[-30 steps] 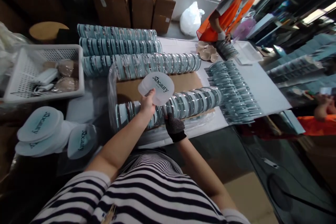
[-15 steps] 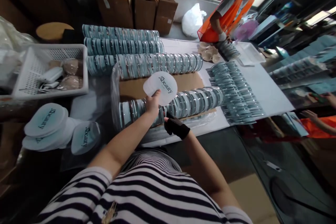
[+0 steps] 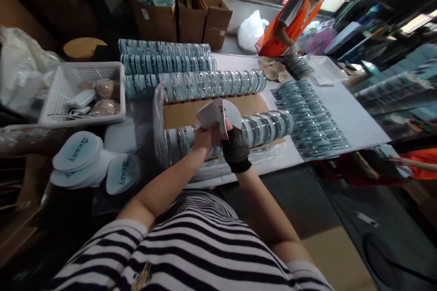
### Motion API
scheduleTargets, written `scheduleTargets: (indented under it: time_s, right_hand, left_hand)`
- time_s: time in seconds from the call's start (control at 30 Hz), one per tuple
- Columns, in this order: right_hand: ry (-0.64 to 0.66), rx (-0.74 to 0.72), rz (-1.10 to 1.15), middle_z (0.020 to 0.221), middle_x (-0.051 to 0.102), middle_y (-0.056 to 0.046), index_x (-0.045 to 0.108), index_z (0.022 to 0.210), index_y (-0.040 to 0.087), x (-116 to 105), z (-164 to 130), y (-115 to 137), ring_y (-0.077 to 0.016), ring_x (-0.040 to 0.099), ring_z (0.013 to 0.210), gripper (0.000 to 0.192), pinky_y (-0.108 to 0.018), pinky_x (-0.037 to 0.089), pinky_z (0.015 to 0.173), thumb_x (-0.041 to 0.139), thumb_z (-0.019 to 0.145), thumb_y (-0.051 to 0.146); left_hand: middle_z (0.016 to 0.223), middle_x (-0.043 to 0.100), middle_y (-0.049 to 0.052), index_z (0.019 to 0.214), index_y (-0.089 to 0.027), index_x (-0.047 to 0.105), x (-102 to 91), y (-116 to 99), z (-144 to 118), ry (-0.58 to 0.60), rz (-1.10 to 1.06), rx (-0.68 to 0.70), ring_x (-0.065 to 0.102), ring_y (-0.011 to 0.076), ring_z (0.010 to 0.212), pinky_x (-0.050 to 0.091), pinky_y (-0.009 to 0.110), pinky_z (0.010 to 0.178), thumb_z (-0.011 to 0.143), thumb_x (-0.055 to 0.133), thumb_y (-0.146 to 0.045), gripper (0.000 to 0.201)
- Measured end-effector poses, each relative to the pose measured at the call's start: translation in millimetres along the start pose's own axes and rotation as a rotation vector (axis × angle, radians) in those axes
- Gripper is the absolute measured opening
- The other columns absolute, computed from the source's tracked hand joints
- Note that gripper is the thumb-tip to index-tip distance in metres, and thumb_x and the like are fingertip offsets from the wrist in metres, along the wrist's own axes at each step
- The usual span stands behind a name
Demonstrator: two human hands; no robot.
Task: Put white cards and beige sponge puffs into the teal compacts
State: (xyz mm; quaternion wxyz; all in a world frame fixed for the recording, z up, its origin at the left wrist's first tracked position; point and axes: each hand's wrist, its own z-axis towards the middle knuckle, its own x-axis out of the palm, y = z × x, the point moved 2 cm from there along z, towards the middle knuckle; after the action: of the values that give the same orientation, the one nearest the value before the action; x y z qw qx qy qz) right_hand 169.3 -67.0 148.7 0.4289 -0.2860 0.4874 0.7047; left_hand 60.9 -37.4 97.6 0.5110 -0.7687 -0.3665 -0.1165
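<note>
Now that the R hand (image 3: 237, 148), in its black fingerless glove, has come up from beside the near row of clear packs (image 3: 269, 128), head view (the only one) has both hands on the white card (image 3: 209, 112). L hand (image 3: 204, 138), bare & a bit blurred, grips its lower L side; R fingers & thumb close on the middle, at an edge now standing up. Half a sec ago the card lay open in the L hand alone, print readable; now it's bent or parted, w/ only a scrap of dark lettering showing. One card folding or two coming apart? Can't tell. It's held b/w the hands, above the near row & partly over the brown cardboard (image 3: 254, 102). My read: work has gone from a one-handed hold to two-handed handling, prob. mid-step, w/ the card not yet down anywhere. Rest looks about the same: card pile (image 3: 77, 152) at far L w/ a loose card (image 3: 118, 177) beside it, white basket (image 3: 85, 121) behind, far row of packs (image 3: 213, 85) beyond the cardboard, co-worker in orange vest (image 3: 298, 18) across the white surface (image 3: 355, 116).
</note>
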Motion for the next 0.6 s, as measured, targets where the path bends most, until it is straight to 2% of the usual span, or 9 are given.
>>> scheduleTargets:
  time_s: [0.07,0.13,0.17,0.2,0.27,0.33,0.4,0.5,0.6]
  right_hand:
    - [-0.065,0.185,0.05,0.108,0.07,-0.018,0.065,0.123,0.013,-6.9,-1.6,-4.0,-0.0296,0.066,0.101,0.049,-0.043,0.054,0.088,0.036,0.095,0.041]
    - [-0.192,0.364,0.086,0.099,0.072,-0.018,0.068,0.118,0.011,-27.3,-13.6,-14.6,-0.0309,0.068,0.093,0.054,-0.042,0.056,0.078,0.038,0.094,0.048]
    - [-0.192,0.401,0.077,0.095,0.072,-0.018,0.069,0.116,0.011,-38.6,-24.4,-19.1,-0.0316,0.068,0.09,0.056,-0.041,0.056,0.073,0.041,0.092,0.053]
    - [-0.135,0.401,0.049,0.091,0.073,-0.017,0.07,0.114,0.012,-48.1,-37.7,-21.8,-0.0318,0.069,0.086,0.057,-0.04,0.055,0.068,0.044,0.09,0.056]
    - [0.154,0.341,-0.069,0.082,0.073,-0.014,0.072,0.112,0.016,-54.5,-66.9,-20.2,-0.0307,0.069,0.075,0.052,-0.037,0.051,0.06,0.048,0.088,0.055]
    - [0.411,0.293,-0.198,0.084,0.074,-0.013,0.07,0.117,0.019,-42.8,-88.9,-9.9,-0.0283,0.069,0.072,0.044,-0.035,0.048,0.06,0.046,0.092,0.046]
    - [0.552,0.292,-0.295,0.088,0.075,-0.013,0.066,0.123,0.021,-17.5,-93.3,4.9,-0.0268,0.069,0.074,0.039,-0.034,0.046,0.064,0.045,0.095,0.038]
    - [0.62,0.304,-0.327,0.088,0.074,-0.012,0.06,0.125,0.021,21.3,-75.0,22.0,-0.0258,0.069,0.077,0.037,-0.033,0.043,0.065,0.045,0.098,0.04]
    - [0.561,0.274,-0.273,0.089,0.073,-0.011,0.058,0.118,0.017,36.3,-59.5,23.4,-0.0239,0.069,0.079,0.037,-0.03,0.041,0.067,0.039,0.1,0.044]
  left_hand:
    - [0.08,0.076,0.005,0.091,-0.012,0.072,2.4,-7.8,2.8,-0.004,-0.022,-0.015,0.073,0.0211,0.079,0.058,0.038,0.083,0.074,0.076,-0.011,0.018]
    - [0.088,0.077,0.004,0.1,-0.014,0.07,2.1,-22.3,11.9,-0.031,-0.07,0.009,0.073,0.0199,0.087,0.058,0.036,0.085,0.079,0.072,-0.011,0.022]
    - [0.093,0.077,0.005,0.105,-0.015,0.069,-0.1,-31.0,18.8,-0.061,-0.103,0.03,0.072,0.0195,0.092,0.058,0.035,0.087,0.081,0.071,-0.011,0.025]
    - [0.099,0.077,0.005,0.109,-0.016,0.068,-3.7,-39.4,26.5,-0.093,-0.138,0.05,0.072,0.0193,0.096,0.058,0.035,0.089,0.082,0.07,-0.011,0.028]
    - [0.108,0.076,0.007,0.115,-0.018,0.067,-12.8,-51.7,42.4,-0.149,-0.194,0.063,0.071,0.0202,0.102,0.058,0.035,0.091,0.081,0.071,-0.011,0.035]
    - [0.112,0.075,0.009,0.116,-0.018,0.067,-20.4,-55.5,54.5,-0.16,-0.22,0.043,0.07,0.0221,0.105,0.058,0.038,0.094,0.079,0.073,-0.01,0.039]
    - [0.112,0.075,0.009,0.115,-0.018,0.067,-23.7,-52.8,59.6,-0.129,-0.217,0.039,0.07,0.0226,0.106,0.057,0.04,0.095,0.078,0.074,-0.011,0.038]
    - [0.109,0.075,0.007,0.113,-0.019,0.068,-23.7,-46.5,57.7,-0.109,-0.217,0.062,0.07,0.0213,0.105,0.057,0.04,0.096,0.078,0.073,-0.01,0.036]
    - [0.106,0.076,0.006,0.111,-0.019,0.068,-26.1,-46.4,55.9,-0.124,-0.209,0.057,0.071,0.0204,0.102,0.057,0.039,0.096,0.079,0.073,-0.012,0.034]
